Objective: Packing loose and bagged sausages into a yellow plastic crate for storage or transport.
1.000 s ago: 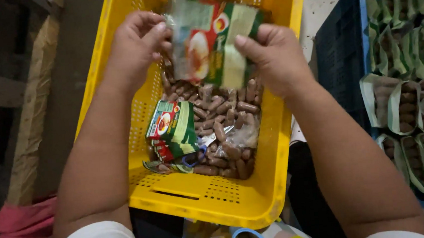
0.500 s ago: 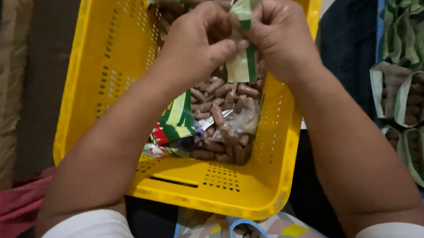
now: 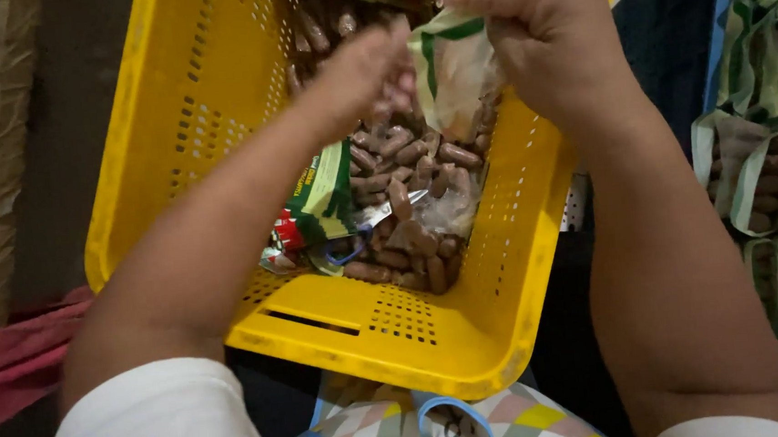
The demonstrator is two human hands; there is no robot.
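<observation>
Over the yellow crate [image 3: 175, 160], my left hand [image 3: 365, 74] pinches one edge of a green-and-white packet [image 3: 452, 77], fingers closed narrow on it though blurred. The packet hangs above the heap of brown sweets [image 3: 406, 199], beside the printed bags [image 3: 320, 205] lying in the crate. My right hand [image 3: 545, 39] grips the packet's other edge, fingers curled tight. Filled green-trimmed packs [image 3: 760, 174] lie off to the right.

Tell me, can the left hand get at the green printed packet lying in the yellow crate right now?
Probably not at once: the left hand is pinching the packet held over the yellow crate, though nothing covers the green printed packet.
</observation>
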